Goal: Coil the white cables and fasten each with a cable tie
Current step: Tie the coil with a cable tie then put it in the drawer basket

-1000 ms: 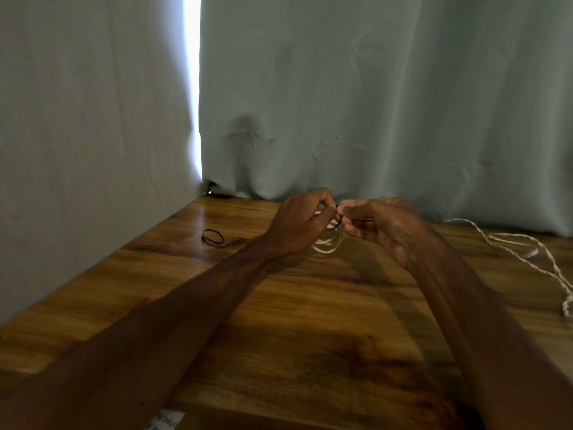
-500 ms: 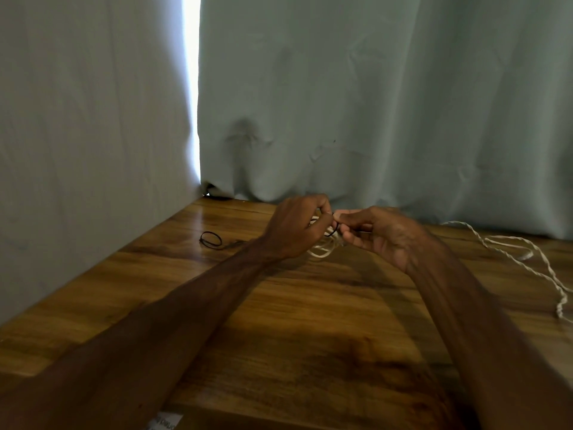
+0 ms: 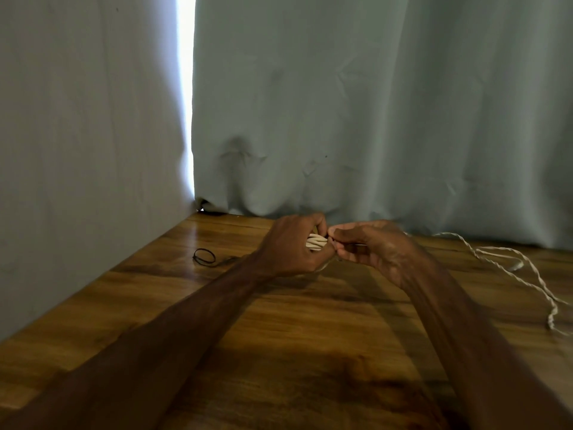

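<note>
- I count two pale curtain panels: the back curtain (image 3: 372,103) and the left side curtain (image 3: 77,119), with one bright slit of light between them. Both run out of the top of my view.
- One wooden table (image 3: 294,342). Its near edge and right side are cut off, and a broad shadow darkens the middle.
- Two bare forearms, the left forearm (image 3: 155,346) and the right forearm (image 3: 465,336), come in from the bottom corners. The elbows are out of frame.
- The left hand (image 3: 291,248) is held at the far middle of the table, in front of the back curtain's hem. Its fingers and thumb are curled round the coil.
- The right hand (image 3: 372,248) meets it knuckle to knuckle. Thumb and forefinger are pressed together right at the coil's end. I cannot tell what they pinch: a strand or something else, it is too small and dark there.
- One loose white cable (image 3: 516,265) lies on the table's right side, twisted, with several strands. It leaves my view at the right edge, so I cannot see its whole length.
- One coiled white cable (image 3: 316,242), seen only as a few pale turns between the left hand's fingers and thumb. The rest is hidden by the palm.
- One black cable tie (image 3: 198,259), looped, lies flat on the table to the left of the hands, well apart from them.
- One small dark shape (image 3: 206,209) sits under the curtain hem in the corner. I cannot make it out.
</note>
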{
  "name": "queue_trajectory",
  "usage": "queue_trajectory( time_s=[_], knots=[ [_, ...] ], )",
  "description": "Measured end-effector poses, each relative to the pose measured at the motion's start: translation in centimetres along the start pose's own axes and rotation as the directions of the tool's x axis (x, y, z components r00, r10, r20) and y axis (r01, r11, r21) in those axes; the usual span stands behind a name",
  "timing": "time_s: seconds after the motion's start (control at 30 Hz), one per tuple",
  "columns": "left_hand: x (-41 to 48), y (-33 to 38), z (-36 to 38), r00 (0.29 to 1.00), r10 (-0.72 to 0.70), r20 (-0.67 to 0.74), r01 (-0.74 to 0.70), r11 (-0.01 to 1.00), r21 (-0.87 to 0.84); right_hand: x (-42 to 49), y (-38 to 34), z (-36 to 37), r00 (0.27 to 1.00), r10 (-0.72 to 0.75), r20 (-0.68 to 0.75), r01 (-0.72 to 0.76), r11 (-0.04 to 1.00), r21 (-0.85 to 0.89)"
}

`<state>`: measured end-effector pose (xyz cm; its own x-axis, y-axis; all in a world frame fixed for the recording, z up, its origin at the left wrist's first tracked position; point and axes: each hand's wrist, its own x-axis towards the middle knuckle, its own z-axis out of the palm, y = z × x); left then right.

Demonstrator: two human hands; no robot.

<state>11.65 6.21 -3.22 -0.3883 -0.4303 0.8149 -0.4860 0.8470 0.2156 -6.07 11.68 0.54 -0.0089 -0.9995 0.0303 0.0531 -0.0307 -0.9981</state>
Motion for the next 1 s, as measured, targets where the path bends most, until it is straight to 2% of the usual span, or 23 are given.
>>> queue_trajectory(
  time_s=[0.3, 0.47, 0.6, 0.73, 0.83, 1.0],
  knots=[
    [-0.1, 0.1, 0.2, 0.998, 0.012, -0.067, -0.009, 0.999, 0.042, 0.2, 0.1, -0.1, 0.998, 0.018, 0.066, -0.017, 1.000, -0.015],
    [-0.1, 0.3, 0.1, 0.997, 0.029, -0.074, -0.025, 0.999, 0.045, 0.1, 0.0, -0.3, 0.996, -0.019, 0.090, 0.024, 0.999, -0.047],
    [-0.1, 0.1, 0.1, 0.998, 0.021, -0.061, -0.018, 0.998, 0.052, -0.1, 0.1, 0.0, 0.991, -0.107, 0.087, 0.121, 0.977, -0.177],
    [-0.2, 0.1, 0.3, 0.999, 0.011, -0.038, -0.011, 1.000, 0.018, 0.3, 0.4, 0.1, 0.973, -0.229, 0.020, 0.224, 0.923, -0.312],
    [0.0, 0.3, 0.6, 0.998, -0.058, -0.025, 0.057, 0.997, -0.046, 0.7, 0.6, 0.0, 0.946, -0.322, 0.023, 0.305, 0.868, -0.391],
    [0.2, -0.1, 1.0, 0.978, -0.196, 0.074, 0.208, 0.951, -0.228, 1.1, 1.0, 0.3, 0.897, -0.441, 0.021, 0.413, 0.823, -0.390]
  ],
)
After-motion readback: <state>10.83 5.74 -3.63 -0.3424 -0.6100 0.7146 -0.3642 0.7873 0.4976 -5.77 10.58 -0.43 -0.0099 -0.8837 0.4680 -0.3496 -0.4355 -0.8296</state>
